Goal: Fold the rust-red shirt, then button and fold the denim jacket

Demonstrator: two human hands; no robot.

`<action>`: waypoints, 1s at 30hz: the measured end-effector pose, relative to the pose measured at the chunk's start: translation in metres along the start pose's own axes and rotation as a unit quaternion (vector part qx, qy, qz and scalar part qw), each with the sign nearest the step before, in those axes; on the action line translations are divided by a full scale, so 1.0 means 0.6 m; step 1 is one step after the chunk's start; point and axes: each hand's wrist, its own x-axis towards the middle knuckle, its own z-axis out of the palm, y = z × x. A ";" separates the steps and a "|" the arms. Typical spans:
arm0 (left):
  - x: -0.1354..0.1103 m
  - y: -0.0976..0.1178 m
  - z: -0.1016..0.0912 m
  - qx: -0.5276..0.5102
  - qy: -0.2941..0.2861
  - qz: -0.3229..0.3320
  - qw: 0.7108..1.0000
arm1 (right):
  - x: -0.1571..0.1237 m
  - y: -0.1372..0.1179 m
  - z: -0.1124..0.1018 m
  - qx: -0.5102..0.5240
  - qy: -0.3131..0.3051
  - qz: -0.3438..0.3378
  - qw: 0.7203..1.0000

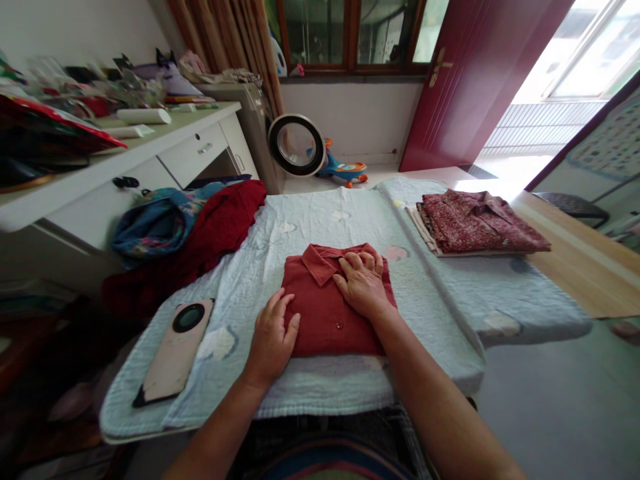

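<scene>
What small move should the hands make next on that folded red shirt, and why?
Perhaps the right hand should smooth the collar: its fingers already lie beside it, while the left hand is at the edge of the folded shirt.

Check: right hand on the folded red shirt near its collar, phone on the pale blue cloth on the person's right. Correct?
Not quite: the head view shows the phone on the person's left. The rest stands: it lies on the pale blue cloth, and the right hand is on the red shirt near its collar.
</scene>
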 end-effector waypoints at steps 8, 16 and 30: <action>0.133 0.098 -0.004 -0.020 -0.019 0.144 0.989 | -0.007 0.002 -0.008 0.034 0.026 0.006 0.999; 0.245 0.094 0.079 0.028 -0.149 0.097 0.984 | -0.006 0.034 0.005 0.167 0.174 0.074 0.968; 0.285 0.079 0.107 0.000 -0.177 0.002 0.984 | 0.000 0.040 0.011 0.170 0.178 0.097 0.964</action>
